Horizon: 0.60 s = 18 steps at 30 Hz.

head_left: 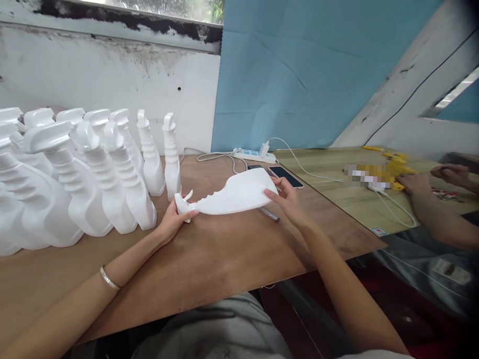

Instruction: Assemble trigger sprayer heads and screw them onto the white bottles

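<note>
A white spray bottle lies on its side between my two hands, just above the brown table. Its trigger head points left and its broad base points right. My left hand is closed around the trigger head. At the other end, my right hand grips the base with the thumb on the near face and the fingers behind. To the left stand several more white spray bottles in close rows, upright on the table. Two of them are set a little apart at the right end.
Behind the held bottle are a phone, a power strip with a white cable, and a grey pen-like item. The brown table's right edge meets a lighter table, where another person's hands are near yellow items.
</note>
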### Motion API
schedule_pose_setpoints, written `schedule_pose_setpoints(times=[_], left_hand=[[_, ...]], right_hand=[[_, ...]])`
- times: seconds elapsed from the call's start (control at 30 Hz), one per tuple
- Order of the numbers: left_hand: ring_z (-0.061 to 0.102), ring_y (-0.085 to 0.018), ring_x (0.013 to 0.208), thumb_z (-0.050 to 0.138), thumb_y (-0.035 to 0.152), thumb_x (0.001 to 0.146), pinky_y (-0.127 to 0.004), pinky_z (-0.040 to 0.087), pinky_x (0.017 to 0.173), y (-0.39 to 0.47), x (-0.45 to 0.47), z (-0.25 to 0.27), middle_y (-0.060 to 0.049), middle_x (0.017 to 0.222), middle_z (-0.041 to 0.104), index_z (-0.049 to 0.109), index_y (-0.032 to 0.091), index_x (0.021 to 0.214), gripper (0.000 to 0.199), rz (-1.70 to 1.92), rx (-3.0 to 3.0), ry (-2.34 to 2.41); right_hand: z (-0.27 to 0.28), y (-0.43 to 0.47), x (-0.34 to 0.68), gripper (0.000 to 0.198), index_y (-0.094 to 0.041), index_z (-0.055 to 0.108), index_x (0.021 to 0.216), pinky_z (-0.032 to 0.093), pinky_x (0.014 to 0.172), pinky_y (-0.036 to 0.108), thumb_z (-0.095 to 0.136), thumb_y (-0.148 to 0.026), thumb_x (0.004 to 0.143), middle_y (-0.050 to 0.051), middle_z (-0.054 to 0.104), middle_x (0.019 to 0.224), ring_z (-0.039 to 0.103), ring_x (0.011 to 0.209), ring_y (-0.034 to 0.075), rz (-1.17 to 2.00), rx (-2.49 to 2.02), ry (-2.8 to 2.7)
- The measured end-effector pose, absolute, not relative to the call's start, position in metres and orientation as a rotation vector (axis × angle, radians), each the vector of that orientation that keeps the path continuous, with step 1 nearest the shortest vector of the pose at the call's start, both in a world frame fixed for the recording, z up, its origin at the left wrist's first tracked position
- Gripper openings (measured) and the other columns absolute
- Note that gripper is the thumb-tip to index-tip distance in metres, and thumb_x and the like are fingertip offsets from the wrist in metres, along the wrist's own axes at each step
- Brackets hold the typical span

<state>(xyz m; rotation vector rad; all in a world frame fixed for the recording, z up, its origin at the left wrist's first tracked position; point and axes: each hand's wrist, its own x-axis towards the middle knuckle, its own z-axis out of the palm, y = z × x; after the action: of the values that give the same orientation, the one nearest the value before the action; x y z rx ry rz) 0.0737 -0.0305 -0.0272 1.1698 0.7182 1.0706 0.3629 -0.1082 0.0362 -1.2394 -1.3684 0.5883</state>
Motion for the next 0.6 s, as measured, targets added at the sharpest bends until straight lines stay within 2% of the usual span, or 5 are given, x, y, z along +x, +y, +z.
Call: schedule_pose_setpoints(times=[0.17, 0.33, 0.43, 0.53, 0.6], left_hand=[[0.058, -0.019, 0.091, 0.076, 0.018, 0.053, -0.028, 0.045, 0.078, -0.0331, 0.0744, -0.0251, -0.008, 0.102, 0.06, 0.045, 0.015, 0.106, 0.062, 1.053, 1.156, 0.705], [0.057, -0.01, 0.058, 0.069, 0.031, 0.064, -0.022, 0.046, 0.055, -0.031, 0.0749, -0.0236, -0.003, 0.076, 0.062, 0.05, 0.012, 0.096, 0.042, 1.028, 1.086, 0.742], [0.054, -0.009, 0.048, 0.063, 0.039, 0.069, -0.019, 0.042, 0.045, -0.0285, 0.075, -0.0238, -0.002, 0.066, 0.061, 0.052, 0.01, 0.091, 0.038, 0.999, 1.05, 0.782], [0.055, -0.008, 0.049, 0.065, 0.037, 0.068, -0.019, 0.043, 0.045, -0.0269, 0.0749, -0.0247, -0.003, 0.068, 0.062, 0.054, 0.011, 0.091, 0.037, 1.011, 1.024, 0.775], [0.057, -0.009, 0.055, 0.068, 0.032, 0.065, -0.02, 0.046, 0.051, -0.027, 0.0749, -0.0249, -0.004, 0.075, 0.063, 0.053, 0.012, 0.092, 0.037, 1.036, 1.003, 0.752]], right_hand=[[0.036, -0.1088, 0.3676, 0.041, -0.021, 0.046, 0.082, 0.044, 0.087, 0.035, 0.074, -0.036, 0.056, 0.004, 0.047, 0.124, 0.05, 0.107, 0.02, 0.624, -1.186, -1.358], [0.0362, -0.1103, 0.3709, 0.044, -0.024, 0.049, 0.086, 0.045, 0.087, 0.036, 0.076, -0.033, 0.053, 0.002, 0.047, 0.124, 0.05, 0.106, 0.02, 0.606, -1.136, -1.367], [0.0384, -0.1117, 0.3707, 0.053, -0.027, 0.051, 0.102, 0.045, 0.088, 0.037, 0.075, -0.035, 0.055, 0.003, 0.046, 0.125, 0.05, 0.104, 0.02, 0.639, -1.097, -1.438], [0.0427, -0.1141, 0.3691, 0.059, -0.029, 0.051, 0.11, 0.045, 0.086, 0.037, 0.074, -0.036, 0.056, 0.003, 0.038, 0.131, 0.05, 0.103, 0.021, 0.635, -1.104, -1.516], [0.045, -0.115, 0.3677, 0.052, -0.027, 0.054, 0.105, 0.046, 0.081, 0.035, 0.073, -0.037, 0.058, 0.004, 0.043, 0.125, 0.051, 0.097, 0.02, 0.582, -1.14, -1.521]])
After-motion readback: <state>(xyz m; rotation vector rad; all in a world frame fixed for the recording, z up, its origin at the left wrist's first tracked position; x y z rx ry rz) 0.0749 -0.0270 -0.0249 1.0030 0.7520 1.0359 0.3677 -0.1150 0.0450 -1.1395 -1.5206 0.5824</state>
